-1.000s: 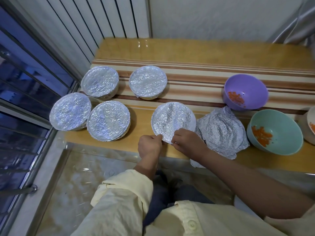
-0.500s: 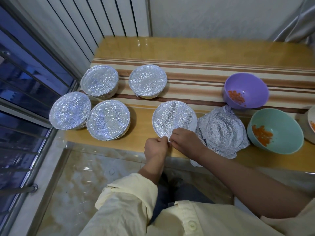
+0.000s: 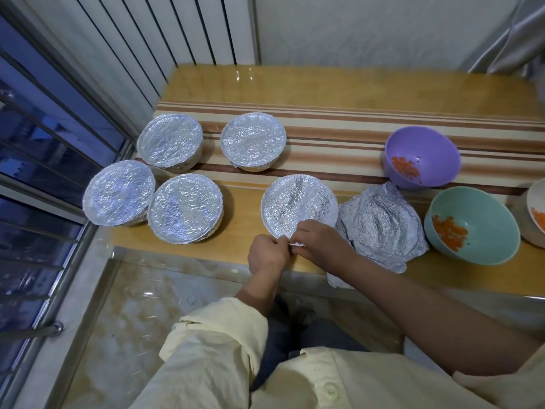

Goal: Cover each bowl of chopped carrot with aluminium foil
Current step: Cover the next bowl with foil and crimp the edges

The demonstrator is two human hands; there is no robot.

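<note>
While I watch through the head view, I judge the job past its midpoint: four bowls done, one in hand, three left.

- Bench (image 3: pixel 324 84): wooden, carries everything; a striped mat (image 3: pixel 354 134) runs across its middle.
- Covered bowls, four, grouped at the left end: back left bowl (image 3: pixel 169 141), back right bowl (image 3: pixel 253 140), front left bowl (image 3: pixel 118 191), front right bowl (image 3: pixel 185 212). Foil lies snug over each rim; I count these finished.
- Open bowls, three, at the right end: teal bowl (image 3: pixel 472 225), purple bowl (image 3: pixel 421 156), white bowl (image 3: pixel 535 214). Chopped carrot (image 3: pixel 449 233) shows in each; none is covered yet.
- Loose foil (image 3: pixel 383 228): crumpled stack between the fifth bowl and the teal bowl, overhanging the bench's near edge.
- Fifth bowl (image 3: pixel 298 202): centre, near the front edge, foil laid over the top.
- Left grip (image 3: pixel 267 255) and right grip (image 3: pixel 317 242): side by side, both pinching the foil fold at the fifth bowl's near rim.

Hard to make out:
- The white bowl is cut off by the frame edge.
- Foil hides what is inside the covered bowls.
- I cannot tell how many sheets are in the stack.
- I cannot tell whether the fifth bowl's foil is tucked all round.
</note>
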